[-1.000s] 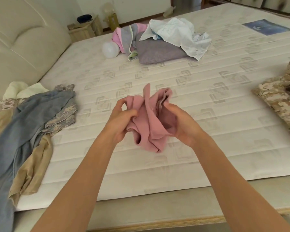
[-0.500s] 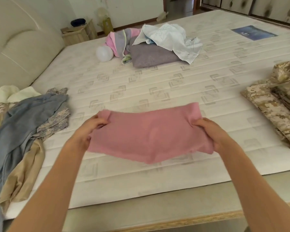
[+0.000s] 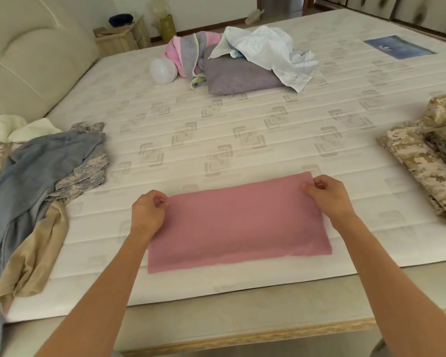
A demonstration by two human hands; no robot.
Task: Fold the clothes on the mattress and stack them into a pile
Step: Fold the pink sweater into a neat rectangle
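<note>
You have the mattress (image 3: 242,119) spread with work mostly undone. At your left lies a loose heap of grey and tan garments (image 3: 34,181), unfolded; at the far side a jumbled pile of pale cloths (image 3: 242,57); at your right the camouflage clothing (image 3: 428,155) looks partly folded, though I cannot tell for sure. The pink cloth (image 3: 237,222) lies flat near the front edge. Your left hand (image 3: 150,212) and right hand (image 3: 325,197) each pinch a far corner of it. A blue label (image 3: 399,46) sits far right; its writing is unreadable.
</note>
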